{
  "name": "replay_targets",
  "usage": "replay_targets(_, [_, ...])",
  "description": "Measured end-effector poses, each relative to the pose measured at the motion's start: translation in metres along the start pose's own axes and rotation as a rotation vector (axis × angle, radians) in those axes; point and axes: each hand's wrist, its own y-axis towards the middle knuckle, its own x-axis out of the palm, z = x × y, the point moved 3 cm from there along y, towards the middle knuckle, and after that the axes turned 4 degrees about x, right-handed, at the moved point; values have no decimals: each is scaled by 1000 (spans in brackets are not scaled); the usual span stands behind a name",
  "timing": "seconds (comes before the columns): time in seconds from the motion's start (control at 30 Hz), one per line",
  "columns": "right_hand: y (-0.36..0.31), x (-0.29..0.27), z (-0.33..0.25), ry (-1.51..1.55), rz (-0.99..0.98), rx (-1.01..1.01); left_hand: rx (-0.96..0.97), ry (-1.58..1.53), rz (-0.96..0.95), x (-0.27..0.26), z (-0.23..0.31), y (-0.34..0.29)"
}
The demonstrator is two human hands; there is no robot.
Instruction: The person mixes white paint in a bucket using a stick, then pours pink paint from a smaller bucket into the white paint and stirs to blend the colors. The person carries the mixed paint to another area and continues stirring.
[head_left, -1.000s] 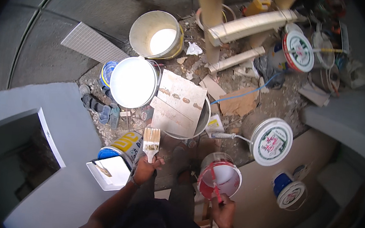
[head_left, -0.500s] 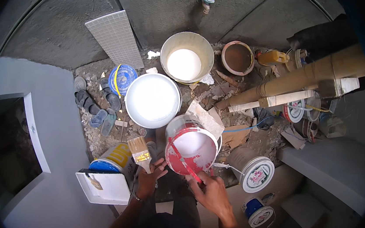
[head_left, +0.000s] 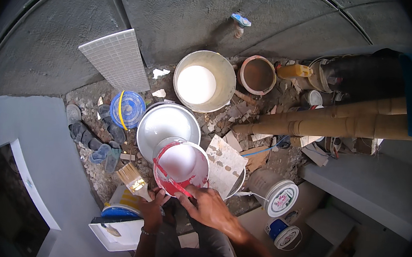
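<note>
My left hand [head_left: 153,210] is closed around a paintbrush [head_left: 133,179], its pale bristles pointing up and left. The fingertips of that hand are at the lower rim of a small bucket [head_left: 202,170], perhaps touching it. My right hand [head_left: 213,209] grips the bucket's red-smeared handle near its rim. Red paint stains the bucket's inside wall, and white liquid lies in it. The bucket tilts toward me and overlaps the near edge of a wide white bucket [head_left: 167,122] filled with white liquid.
Beyond stands a tall bucket [head_left: 226,83] with white liquid, beside a brown-filled pot [head_left: 258,75]. Bamboo poles [head_left: 325,124] slant in from the right. A blue lid [head_left: 127,110], sandals [head_left: 99,153], a white tray [head_left: 126,235] and a lidded bucket [head_left: 279,195] lie around.
The small bucket has moved left, off the cardboard-topped bucket and against the wide white one, with my right hand still on it. My left hand and the paintbrush have shifted left; the view has turned.
</note>
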Motion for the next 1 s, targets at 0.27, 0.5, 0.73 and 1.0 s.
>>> replay_targets(0.27, [-3,-50,2,39,-10,127,124,508,6,13,35,27])
replay_targets(0.5, [16,-118,25,36,153,3,908,706,-264,131,157,59])
replay_targets(0.73, [56,-169,46,-100,367,-194,1671,1057,-584,306,249,59])
replay_targets(1.0, [151,-194,77,-178,424,-233,1863,1574,-680,435,276,139])
